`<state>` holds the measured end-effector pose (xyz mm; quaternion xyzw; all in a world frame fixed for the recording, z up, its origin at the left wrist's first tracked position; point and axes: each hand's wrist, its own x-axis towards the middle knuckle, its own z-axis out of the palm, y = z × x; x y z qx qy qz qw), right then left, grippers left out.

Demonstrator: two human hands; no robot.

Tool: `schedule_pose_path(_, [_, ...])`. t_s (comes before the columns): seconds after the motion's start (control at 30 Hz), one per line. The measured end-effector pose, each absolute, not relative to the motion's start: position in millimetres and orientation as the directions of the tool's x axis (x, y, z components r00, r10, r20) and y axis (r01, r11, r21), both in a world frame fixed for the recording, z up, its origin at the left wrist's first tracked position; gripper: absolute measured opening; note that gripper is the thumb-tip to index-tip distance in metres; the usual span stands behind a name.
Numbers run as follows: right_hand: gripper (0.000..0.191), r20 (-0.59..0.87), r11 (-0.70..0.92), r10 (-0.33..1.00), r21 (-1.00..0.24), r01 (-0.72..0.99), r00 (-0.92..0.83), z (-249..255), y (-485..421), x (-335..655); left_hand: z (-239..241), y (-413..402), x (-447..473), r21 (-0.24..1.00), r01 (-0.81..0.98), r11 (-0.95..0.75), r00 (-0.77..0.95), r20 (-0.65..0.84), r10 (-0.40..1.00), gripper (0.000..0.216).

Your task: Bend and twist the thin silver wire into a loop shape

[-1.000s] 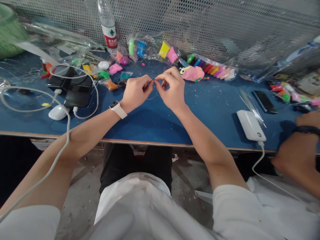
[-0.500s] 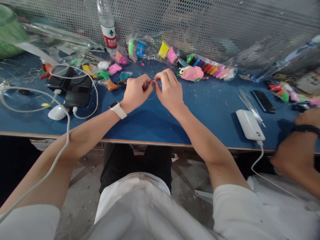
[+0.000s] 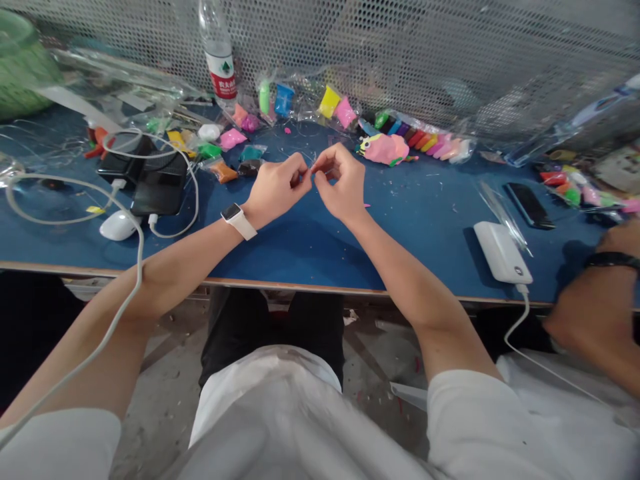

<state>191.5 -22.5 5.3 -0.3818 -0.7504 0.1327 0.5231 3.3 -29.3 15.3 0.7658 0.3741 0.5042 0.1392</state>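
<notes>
- Grips of left hand (image 3: 275, 190) and right hand (image 3: 340, 183) pinched shut on thin thread (image 3: 310, 168), fingertips touching, over desk (image 3: 300, 247).
- Pink clay figure (image 3: 384, 148), 2 o'clock of hands, untouched.

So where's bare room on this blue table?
Bare: the blue table between the left hand, right hand and near edge; also from the right hand to the white power bank. Crowded: colourful clay packets behind, black phones left.
</notes>
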Motion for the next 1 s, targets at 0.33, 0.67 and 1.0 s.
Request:
schedule_pose_path(0.33, [0.057,0.557,0.562,0.827,-0.814,0.143,-0.078,-5.7,-4.8,186.1,13.5,-28.2,-2.0,0.333,0.558,-0.760,0.382,0.710,0.591,0.022])
schedule_pose_path(0.67, [0.040,0.319,0.297,0.943,-0.936,-0.191,-0.096,19.1,-27.7,180.8,12.9,-27.1,-6.7,-0.175,0.630,-0.756,0.560,0.777,0.286,0.031])
schedule_pose_path(1.0, [0.048,0.169,0.130,0.972,-0.966,-0.225,-0.165,22.5,-25.8,183.8,16.0,-29.2,-6.2,-0.340,0.612,-0.714,0.578,0.809,0.111,0.033])
